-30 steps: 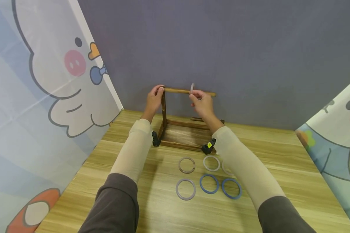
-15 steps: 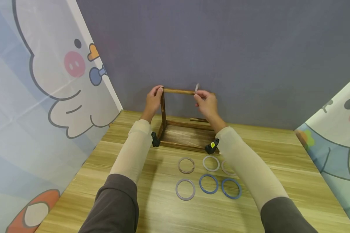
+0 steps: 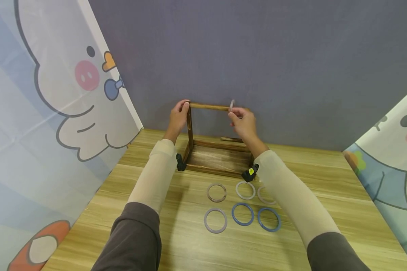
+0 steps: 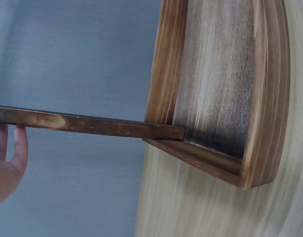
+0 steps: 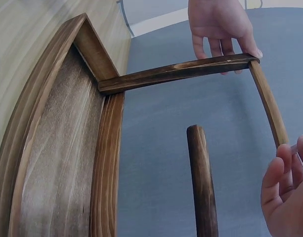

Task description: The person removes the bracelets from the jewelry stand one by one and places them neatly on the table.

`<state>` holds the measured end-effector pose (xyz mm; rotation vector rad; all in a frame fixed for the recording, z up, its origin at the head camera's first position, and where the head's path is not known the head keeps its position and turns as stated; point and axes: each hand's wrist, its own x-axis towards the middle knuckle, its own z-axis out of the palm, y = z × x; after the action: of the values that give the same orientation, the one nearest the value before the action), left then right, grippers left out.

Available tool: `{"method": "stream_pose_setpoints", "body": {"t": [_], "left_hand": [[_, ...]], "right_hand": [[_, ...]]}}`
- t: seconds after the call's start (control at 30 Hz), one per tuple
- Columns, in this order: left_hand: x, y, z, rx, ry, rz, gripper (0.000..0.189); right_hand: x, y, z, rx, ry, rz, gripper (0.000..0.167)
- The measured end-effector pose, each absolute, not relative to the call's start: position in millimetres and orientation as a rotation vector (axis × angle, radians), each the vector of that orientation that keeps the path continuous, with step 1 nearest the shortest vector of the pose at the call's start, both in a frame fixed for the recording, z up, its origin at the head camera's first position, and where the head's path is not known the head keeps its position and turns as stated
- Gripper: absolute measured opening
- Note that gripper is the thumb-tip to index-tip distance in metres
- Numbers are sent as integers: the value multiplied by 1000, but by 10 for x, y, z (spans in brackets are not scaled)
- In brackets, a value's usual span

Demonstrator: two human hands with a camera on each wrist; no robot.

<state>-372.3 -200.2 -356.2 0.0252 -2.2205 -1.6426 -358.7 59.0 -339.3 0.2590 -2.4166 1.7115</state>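
Note:
A wooden bangle stand has a tray base, a left post and a top bar. At the post's upper corner, my left hand grips the wood between thumb and fingers; the right wrist view shows its fingers behind the post. My right hand pinches a pale bangle near the bar's right end. That bangle stands upright and crosses the bar in the head view; its lower part is hidden by my fingers. A lower, shorter bar shows beneath.
On the wooden table before the stand lie a brownish bangle, a lilac one, two blue ones, and two pale ones, one partly behind my right sleeve. A grey wall panel rises close behind.
My right hand has moved rightward along the top bar with the pale bangle, towards the bar's right end. The left hand stays at the post's top corner.

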Motion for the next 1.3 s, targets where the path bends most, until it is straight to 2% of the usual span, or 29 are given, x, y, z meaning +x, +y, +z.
{"method": "stream_pose_setpoints", "body": {"t": [1.3], "left_hand": [[-3740, -2009, -3582, 41, -2230, -1642, 42]], "right_hand": [[-3458, 915, -3473, 328, -2451, 1600, 31]]}}
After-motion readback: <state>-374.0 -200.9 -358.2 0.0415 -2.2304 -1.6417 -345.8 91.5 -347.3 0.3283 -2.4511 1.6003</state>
